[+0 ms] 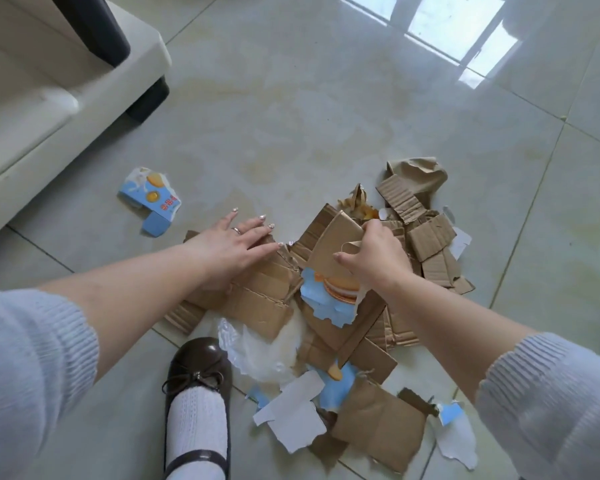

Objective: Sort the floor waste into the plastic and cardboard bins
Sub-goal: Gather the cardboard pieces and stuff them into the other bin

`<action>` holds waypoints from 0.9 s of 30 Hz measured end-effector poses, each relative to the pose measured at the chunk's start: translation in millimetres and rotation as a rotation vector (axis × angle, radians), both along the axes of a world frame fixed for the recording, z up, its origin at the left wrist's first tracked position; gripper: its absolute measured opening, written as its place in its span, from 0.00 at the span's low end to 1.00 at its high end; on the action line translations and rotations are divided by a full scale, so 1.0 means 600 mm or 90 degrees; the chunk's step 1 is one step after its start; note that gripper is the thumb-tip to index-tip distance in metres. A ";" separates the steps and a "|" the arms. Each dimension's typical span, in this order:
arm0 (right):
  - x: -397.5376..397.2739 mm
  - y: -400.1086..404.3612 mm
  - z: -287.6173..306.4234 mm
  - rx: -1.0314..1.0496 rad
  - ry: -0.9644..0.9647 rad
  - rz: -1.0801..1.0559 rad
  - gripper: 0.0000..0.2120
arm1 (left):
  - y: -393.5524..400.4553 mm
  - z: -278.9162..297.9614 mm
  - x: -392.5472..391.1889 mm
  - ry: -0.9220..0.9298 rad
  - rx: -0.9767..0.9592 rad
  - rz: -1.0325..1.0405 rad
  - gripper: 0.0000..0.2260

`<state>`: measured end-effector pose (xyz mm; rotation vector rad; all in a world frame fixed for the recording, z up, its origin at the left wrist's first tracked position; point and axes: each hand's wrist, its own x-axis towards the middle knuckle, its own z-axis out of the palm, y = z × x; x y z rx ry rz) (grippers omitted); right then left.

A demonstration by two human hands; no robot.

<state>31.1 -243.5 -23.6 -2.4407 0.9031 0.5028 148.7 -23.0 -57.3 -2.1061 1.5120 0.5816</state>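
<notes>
Right hand (pixel 371 258) grips a torn brown cardboard piece with blue printed face (pixel 329 271), lifted over the floor pile. Left hand (pixel 232 245), fingers spread flat, presses the flattened brown corrugated sheet (pixel 257 299) beside it.

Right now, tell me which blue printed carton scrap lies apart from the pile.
The blue scrap near the sofa, beyond the left hand; the other blue scraps sit among the cardboard.

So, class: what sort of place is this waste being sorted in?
Probably a home living room: a cream sofa stands on a glossy tiled floor, which reflects a bright window.
</notes>
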 end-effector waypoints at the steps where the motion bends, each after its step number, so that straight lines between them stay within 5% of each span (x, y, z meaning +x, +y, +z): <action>1: -0.001 -0.005 0.002 0.018 -0.018 -0.012 0.27 | -0.005 0.002 0.000 -0.001 -0.001 -0.011 0.47; 5: -0.007 -0.030 0.018 0.075 -0.059 -0.040 0.25 | -0.025 0.013 -0.001 -0.017 -0.030 -0.009 0.45; 11: -0.017 -0.056 0.038 0.185 0.022 -0.062 0.25 | -0.017 0.038 0.011 0.008 -0.130 0.065 0.23; 21: -0.050 -0.091 0.074 0.327 -0.063 -0.222 0.24 | 0.010 0.111 0.029 0.237 -0.244 0.419 0.08; 27: -0.090 -0.153 0.138 0.417 -0.224 -0.398 0.13 | -0.027 0.162 0.013 0.430 -0.489 0.667 0.08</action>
